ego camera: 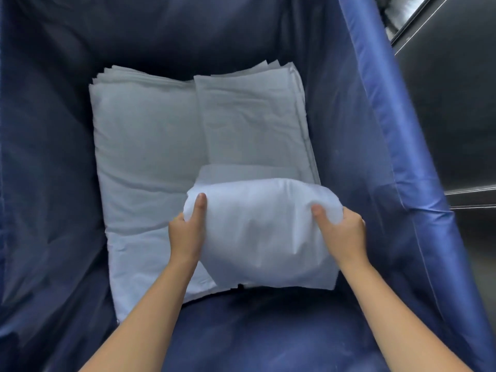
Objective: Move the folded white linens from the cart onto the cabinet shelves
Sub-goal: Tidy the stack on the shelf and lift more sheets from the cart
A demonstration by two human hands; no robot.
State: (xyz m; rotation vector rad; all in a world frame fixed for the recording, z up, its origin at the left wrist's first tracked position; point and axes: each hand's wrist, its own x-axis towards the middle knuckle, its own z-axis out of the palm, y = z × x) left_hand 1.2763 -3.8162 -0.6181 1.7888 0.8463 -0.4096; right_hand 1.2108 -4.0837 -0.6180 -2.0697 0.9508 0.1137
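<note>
I look down into a deep blue fabric cart (370,108). A folded white linen bundle (263,232) is lifted a little above the stacks, bowed over my hands. My left hand (188,232) grips its left edge, thumb on top. My right hand (341,229) grips its right edge the same way. Beneath lie two stacks of folded white linens: a large stack (145,162) at the left and a narrower stack (252,116) at the right. My fingers under the bundle are hidden.
The cart's padded blue rim (375,84) runs along the right side. Beyond it stands a dark cabinet or panel (451,108) with a metal edge at the top right. Dark blue liner walls enclose the stacks on the left and far sides.
</note>
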